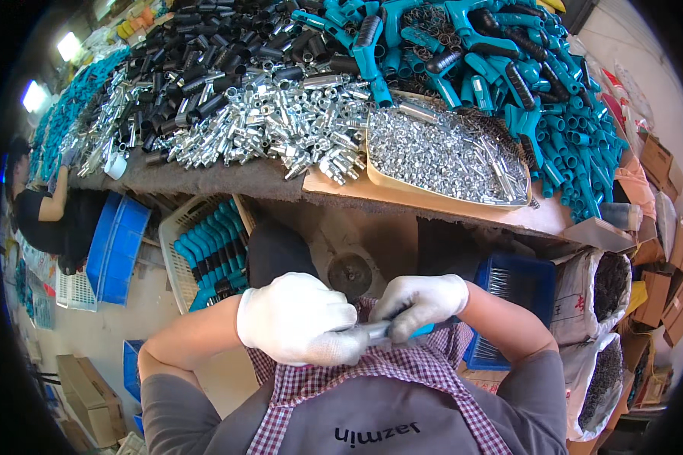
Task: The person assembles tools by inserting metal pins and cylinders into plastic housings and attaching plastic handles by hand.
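Note:
My left hand (pixel 300 318), in a white knit glove, is closed around one end of a silver metal tube (pixel 377 332) in front of my apron. My right hand (pixel 419 302), gloved too, pinches a teal part (pixel 423 331) that lines up with the tube. Whether the two are fully joined is hidden by my fingers. On the bench beyond are a heap of silver metal fittings (pixel 281 121), a shallow tray (pixel 372 173) of small metal pieces, and a pile of teal pistol-grip handles (pixel 508 57), some with black grips.
Black sleeves (pixel 205 45) are heaped at the back left. Under the bench stand a cream crate (pixel 171 235) of teal-and-black handles and a blue bin (pixel 520 265) with metal rods. White sacks (pixel 584 303) and cardboard boxes (pixel 656 159) stand right. A co-worker (pixel 45 212) is at far left.

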The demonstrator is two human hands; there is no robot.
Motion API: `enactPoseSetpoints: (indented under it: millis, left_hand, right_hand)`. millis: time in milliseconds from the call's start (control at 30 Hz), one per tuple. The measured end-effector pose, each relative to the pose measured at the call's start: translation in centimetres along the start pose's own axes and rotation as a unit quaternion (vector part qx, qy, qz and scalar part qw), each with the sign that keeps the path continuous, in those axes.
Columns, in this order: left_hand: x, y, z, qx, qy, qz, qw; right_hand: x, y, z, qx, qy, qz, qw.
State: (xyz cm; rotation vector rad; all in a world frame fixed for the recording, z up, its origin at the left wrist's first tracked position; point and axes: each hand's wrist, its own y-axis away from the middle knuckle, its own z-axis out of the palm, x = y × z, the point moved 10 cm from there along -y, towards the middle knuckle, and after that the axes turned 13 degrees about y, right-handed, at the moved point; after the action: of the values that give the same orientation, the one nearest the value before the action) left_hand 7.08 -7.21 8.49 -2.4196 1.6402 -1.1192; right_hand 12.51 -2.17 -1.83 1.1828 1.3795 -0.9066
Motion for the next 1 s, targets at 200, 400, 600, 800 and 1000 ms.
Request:
enactPoseSetpoints:
  millis: [200,400,600,800,1000]
  left_hand:
    - [-8.2,5.8,-2.6,0.3,0.132,-0.239,0.914]
    - [-9.0,8.5,2.5,0.162,0.051,-0.334,0.927]
    - [-12.2,12.0,2.9,0.284,0.061,-0.528,0.798]
    - [-17.5,10.2,8.6,0.176,0.067,-0.527,0.829]
    - [-19.3,12.8,12.8,0.206,0.003,-0.528,0.824]
  right_hand:
    - [-0.5,2.9,-5.4,0.357,-0.027,-0.025,0.933]
    - [3.6,8.3,-9.4,0.595,-0.449,-0.285,0.603]
    - [28.7,0.6,-8.3,0.613,-0.616,-0.053,0.492]
    - [57.5,-4.9,-5.4,0.543,-0.438,0.243,0.673]
    - [54.3,-9.7,2.4,0.108,0.311,0.416,0.848]
